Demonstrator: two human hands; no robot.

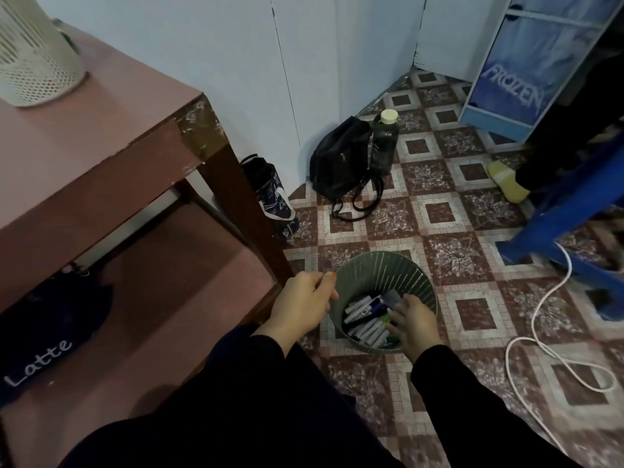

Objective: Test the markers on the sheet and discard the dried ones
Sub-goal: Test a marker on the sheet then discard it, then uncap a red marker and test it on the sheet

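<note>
A green perforated waste bin [398,268] stands on the tiled floor beside the table leg. Inside it lie several markers [363,310] with white, blue and green bodies. My right hand [413,324] reaches down into the bin, fingers spread over the markers; whether it holds one I cannot tell. My left hand [302,307] hovers at the bin's left rim with fingers loosely curled and nothing visible in it. No test sheet is in view.
A brown table [111,143] with a lower shelf fills the left; a white mesh basket [37,52] stands on top. A black backpack [344,160] and bottle [385,140] lean at the wall. A white cable [547,298] snakes across the floor by blue furniture [560,228].
</note>
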